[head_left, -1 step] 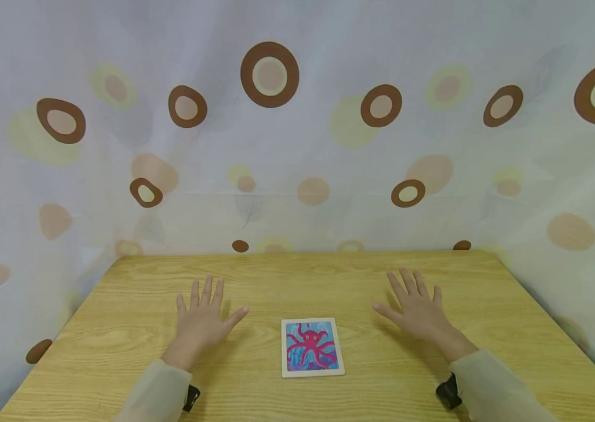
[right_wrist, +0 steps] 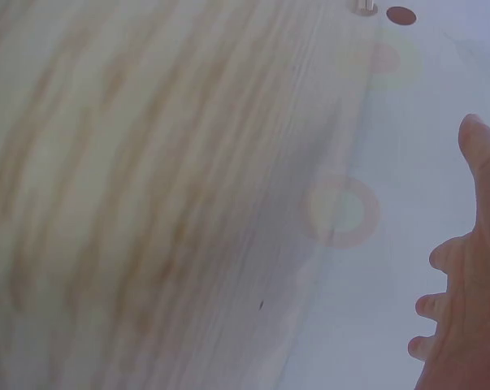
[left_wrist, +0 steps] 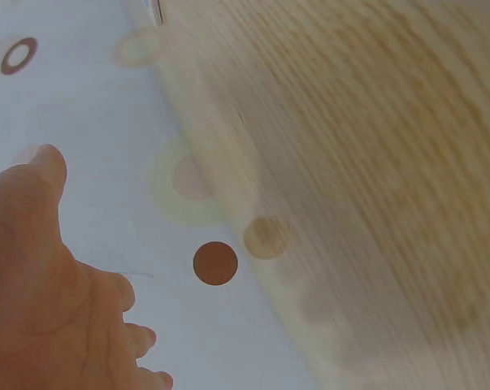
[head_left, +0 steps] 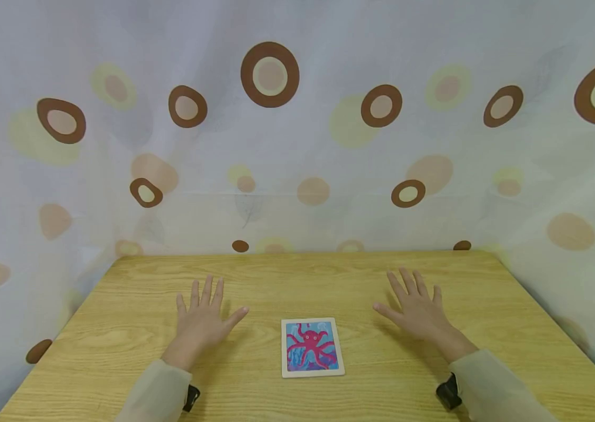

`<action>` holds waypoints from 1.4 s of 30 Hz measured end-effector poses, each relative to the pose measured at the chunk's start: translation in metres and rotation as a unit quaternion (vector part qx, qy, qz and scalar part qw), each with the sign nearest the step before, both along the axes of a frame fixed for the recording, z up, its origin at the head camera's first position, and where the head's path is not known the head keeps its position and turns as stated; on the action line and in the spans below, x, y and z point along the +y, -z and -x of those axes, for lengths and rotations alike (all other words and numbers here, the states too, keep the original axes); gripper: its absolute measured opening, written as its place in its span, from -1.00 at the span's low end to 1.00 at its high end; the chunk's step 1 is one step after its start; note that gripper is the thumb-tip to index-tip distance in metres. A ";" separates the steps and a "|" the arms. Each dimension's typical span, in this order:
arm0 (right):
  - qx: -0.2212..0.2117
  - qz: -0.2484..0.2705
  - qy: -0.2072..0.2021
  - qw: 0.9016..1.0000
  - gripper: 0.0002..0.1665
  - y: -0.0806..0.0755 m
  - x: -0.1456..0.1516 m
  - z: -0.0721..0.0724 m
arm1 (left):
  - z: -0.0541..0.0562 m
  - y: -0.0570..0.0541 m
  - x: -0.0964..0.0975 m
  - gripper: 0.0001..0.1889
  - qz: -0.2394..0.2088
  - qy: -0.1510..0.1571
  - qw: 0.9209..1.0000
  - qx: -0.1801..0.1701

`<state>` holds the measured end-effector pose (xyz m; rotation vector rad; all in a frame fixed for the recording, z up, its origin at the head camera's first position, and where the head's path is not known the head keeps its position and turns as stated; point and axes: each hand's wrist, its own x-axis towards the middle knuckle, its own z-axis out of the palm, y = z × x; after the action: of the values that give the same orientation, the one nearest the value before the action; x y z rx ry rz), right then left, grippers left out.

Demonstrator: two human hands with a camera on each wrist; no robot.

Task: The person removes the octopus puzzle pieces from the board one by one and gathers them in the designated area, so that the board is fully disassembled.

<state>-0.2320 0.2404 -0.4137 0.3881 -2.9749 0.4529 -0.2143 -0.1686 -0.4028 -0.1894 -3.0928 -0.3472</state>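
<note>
A square picture tile [head_left: 311, 347] with a pink octopus on blue and purple, edged in white, lies face up near the front middle of the table. To its left my left hand [head_left: 200, 323] is held over the table, fingers straight and spread, thumb toward the tile. My right hand [head_left: 420, 313] mirrors it on the other side, also with spread fingers. Neither hand holds anything, and both are well apart from the tile. In the left wrist view the left hand [left_wrist: 49, 284] shows at the left edge; in the right wrist view the right hand [right_wrist: 472, 276] shows at the right edge.
The wooden table [head_left: 297, 281] runs back to a pale curtain [head_left: 313, 140] with brown, yellow and peach circles, which also hangs along both sides. A black strap [head_left: 449, 391] sits at the right wrist and another black band [head_left: 191, 398] at the left.
</note>
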 end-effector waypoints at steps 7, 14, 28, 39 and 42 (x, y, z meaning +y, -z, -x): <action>0.001 -0.001 -0.003 1.000 0.03 -0.001 0.002 0.000 | -0.001 -0.003 0.000 -0.03 0.001 0.002 1.000 0.003; 0.006 -0.003 -0.006 1.000 0.03 -0.001 0.003 0.000 | -0.003 -0.006 0.000 -0.03 -0.005 0.003 1.000 0.000; 0.003 0.005 -0.011 1.000 0.01 -0.007 0.004 -0.003 | -0.004 -0.006 0.005 -0.05 -0.005 0.010 1.000 0.003; 0.013 -0.005 -0.016 1.000 0.01 -0.008 -0.002 0.001 | -0.006 -0.009 0.010 -0.08 -0.014 0.021 1.000 0.000; 0.016 -0.005 -0.020 1.000 0.00 -0.010 -0.005 0.002 | -0.005 -0.008 0.012 -0.08 -0.009 0.025 1.000 0.000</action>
<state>-0.2340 0.2358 -0.4033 0.4524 -2.9443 0.4327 -0.2089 -0.1570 -0.3952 -0.2659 -3.0875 -0.3772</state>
